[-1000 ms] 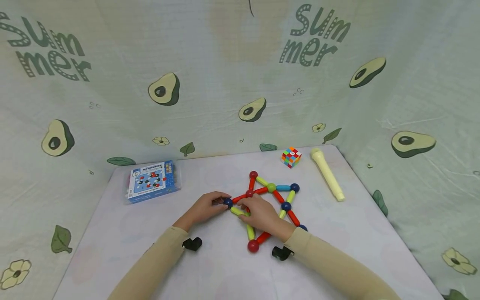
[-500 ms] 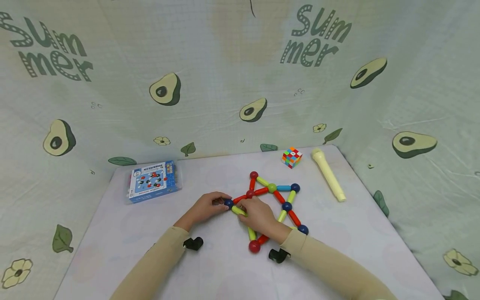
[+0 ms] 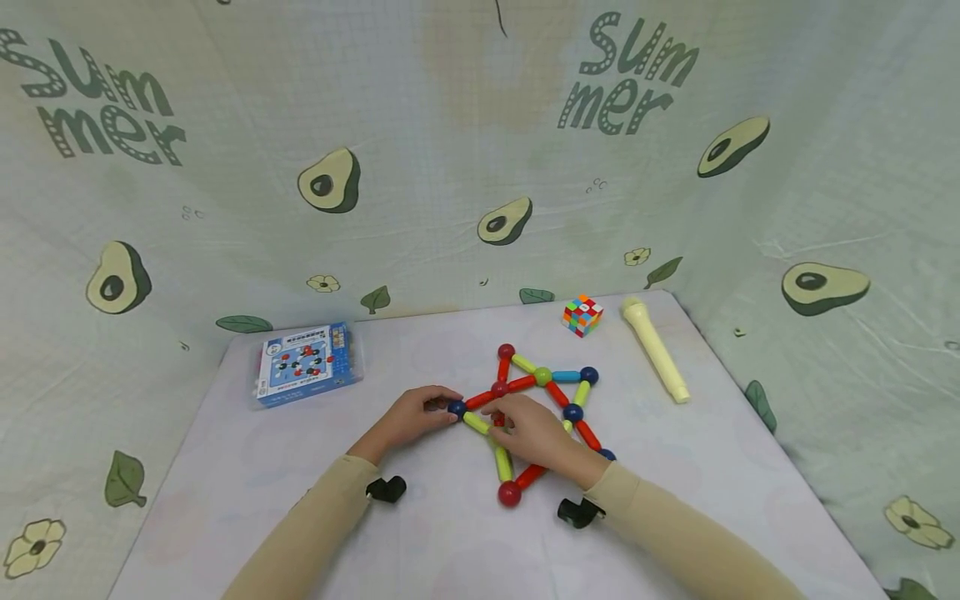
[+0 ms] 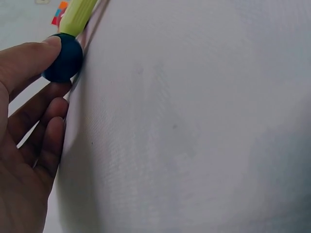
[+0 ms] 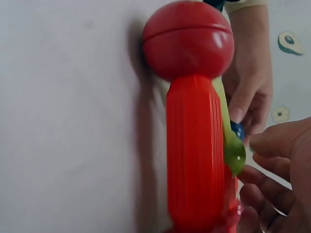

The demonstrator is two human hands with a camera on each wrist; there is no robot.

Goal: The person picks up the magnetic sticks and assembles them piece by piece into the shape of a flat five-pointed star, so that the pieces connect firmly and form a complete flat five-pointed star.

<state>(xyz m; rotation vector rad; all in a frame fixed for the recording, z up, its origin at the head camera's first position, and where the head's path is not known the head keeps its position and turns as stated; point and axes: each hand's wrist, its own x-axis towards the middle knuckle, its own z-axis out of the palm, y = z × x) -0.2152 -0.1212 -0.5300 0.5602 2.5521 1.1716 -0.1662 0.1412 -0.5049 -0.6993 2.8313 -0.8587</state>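
A flat star-like figure of coloured sticks and balls lies on the table. At its left corner my left hand (image 3: 408, 413) pinches a dark blue ball (image 3: 457, 408), thumb on top in the left wrist view, where a yellow-green stick (image 4: 77, 17) joins the ball (image 4: 63, 58). My right hand (image 3: 534, 429) hovers over the figure's middle and hides part of it. Thumb and fingers stand apart beside a green ball (image 5: 235, 154) in the right wrist view, gripping nothing that shows. Nearer me is a red ball (image 3: 509, 493) with a red stick (image 5: 194, 150) on it.
A blue boxed set (image 3: 303, 364) lies at the back left. At the back right are a puzzle cube (image 3: 582, 316) and a pale yellow baton-shaped object (image 3: 655, 350). A printed cloth (image 3: 420, 167) hangs behind the table.
My right hand has drawn back slightly to the right from the yellow-green stick, showing more of it. The left hand stays on the blue ball.
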